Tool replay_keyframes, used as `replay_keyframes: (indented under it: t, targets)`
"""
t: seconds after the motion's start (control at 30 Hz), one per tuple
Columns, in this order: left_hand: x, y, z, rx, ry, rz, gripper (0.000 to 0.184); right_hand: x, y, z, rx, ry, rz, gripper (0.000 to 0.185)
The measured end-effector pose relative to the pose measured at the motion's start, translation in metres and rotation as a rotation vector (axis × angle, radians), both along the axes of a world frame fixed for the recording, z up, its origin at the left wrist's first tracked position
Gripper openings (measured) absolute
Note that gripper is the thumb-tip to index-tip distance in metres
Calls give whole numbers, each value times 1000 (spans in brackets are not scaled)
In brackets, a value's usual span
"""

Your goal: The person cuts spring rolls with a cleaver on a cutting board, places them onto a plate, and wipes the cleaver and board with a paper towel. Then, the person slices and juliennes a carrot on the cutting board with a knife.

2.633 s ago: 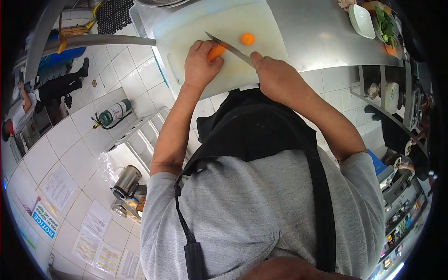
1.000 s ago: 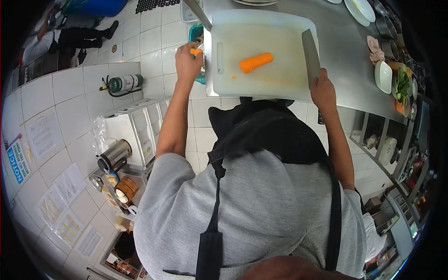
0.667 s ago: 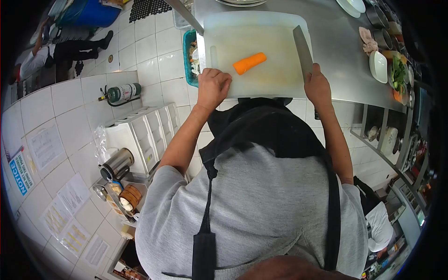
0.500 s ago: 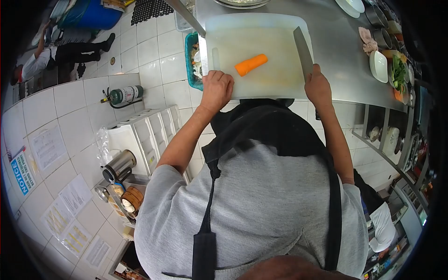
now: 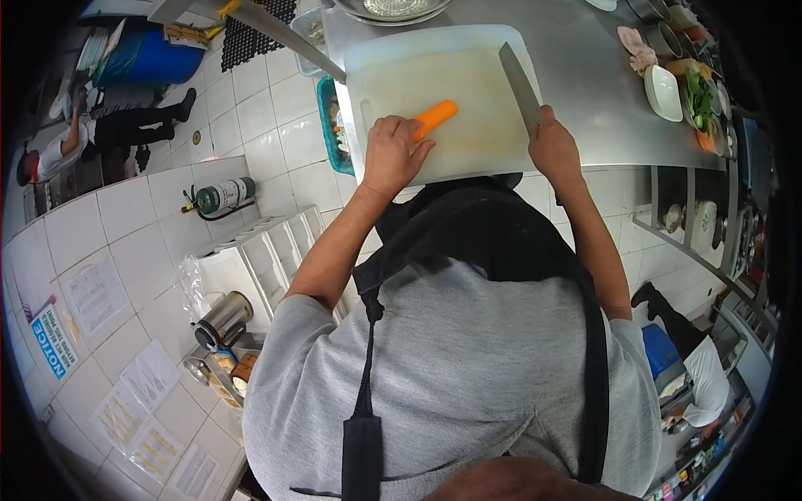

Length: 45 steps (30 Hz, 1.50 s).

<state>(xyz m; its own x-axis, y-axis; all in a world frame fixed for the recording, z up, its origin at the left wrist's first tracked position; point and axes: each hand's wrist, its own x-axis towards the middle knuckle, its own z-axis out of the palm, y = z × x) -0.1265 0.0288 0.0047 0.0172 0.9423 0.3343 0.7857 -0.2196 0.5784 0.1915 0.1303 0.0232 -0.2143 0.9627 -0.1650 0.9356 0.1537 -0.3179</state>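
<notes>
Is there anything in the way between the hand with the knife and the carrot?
Nothing that I can see. Only bare cutting board lies between the right hand, which holds the knife, and the carrot. The left hand is at the carrot's other end.

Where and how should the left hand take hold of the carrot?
The near end of the carrot looks best, coming from the left, thumb and fingers across its long rounded sides. It lies slanted on the board, that end at the left hand, its far end uncovered on the knife side.
</notes>
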Motion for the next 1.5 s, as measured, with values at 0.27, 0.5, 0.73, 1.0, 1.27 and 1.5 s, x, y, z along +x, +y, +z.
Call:
replay_keyframes:
  t: [0.27, 0.5, 0.73, 1.0, 1.27, 1.5]
  targets:
    - [-3, 11, -8, 109, -36, 34, 10, 1, 2, 5, -103, -34, -43, 29]
    - [-18, 11, -1, -140, -131, 81, 6, -1, -2, 19, -130, 19, -42, 25]
    - [-203, -17, -55, -375, -1906, -124, 27, -1, -1, 19, -137, 1, -67, 27]
    - [-214, -20, -106, -707, -210, 608, 40, -2, -4, 30, -86, 3, -54, 36]
    - [-90, 11, -29, -208, -529, 226, 25, -6, 25, 0, 115, -18, 69, 35]
    - [-20, 36, -17, -452, -440, -156, 18, 17, 22, 8, 234, 9, 184, 32]
